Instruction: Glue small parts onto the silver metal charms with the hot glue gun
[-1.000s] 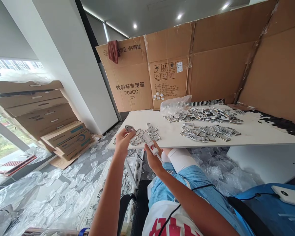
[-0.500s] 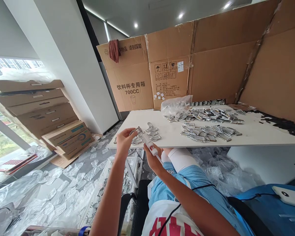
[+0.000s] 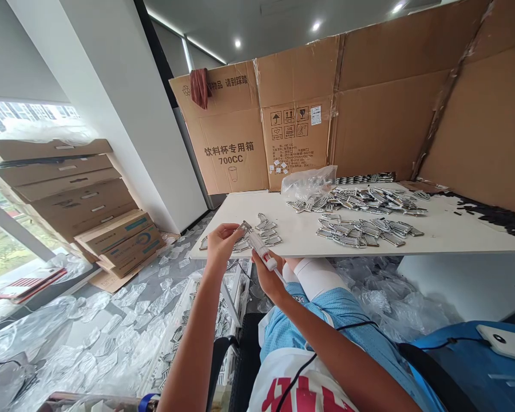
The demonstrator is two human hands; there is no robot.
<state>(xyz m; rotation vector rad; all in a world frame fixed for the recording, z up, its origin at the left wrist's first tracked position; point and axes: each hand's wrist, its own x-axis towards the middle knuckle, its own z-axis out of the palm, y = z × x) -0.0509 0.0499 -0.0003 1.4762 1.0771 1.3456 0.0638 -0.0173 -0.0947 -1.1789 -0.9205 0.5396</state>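
My left hand [image 3: 221, 242] is closed in a pinch on a small metal frame piece [image 3: 244, 227], held over the table's near left edge. My right hand [image 3: 269, 279] wraps round a clear syringe [image 3: 260, 248] with red showing inside its barrel and a white plunger. The syringe slants up to the left, its tip end close to the metal piece; whether they touch I cannot tell. Just behind my hands lies a small pile of similar metal pieces [image 3: 266, 229] on the white table [image 3: 292, 243].
Larger piles of metal pieces [image 3: 364, 232] lie on the right, with a clear plastic bag [image 3: 308, 182] behind. Black strips [image 3: 504, 217] lie at the far right. Cardboard walls [image 3: 298, 86] border the table. A crate [image 3: 182, 337] of metal pieces stands low left, among plastic scraps.
My left hand and the metal piece have shifted very slightly to the right. The grip on the syringe looks much the same.
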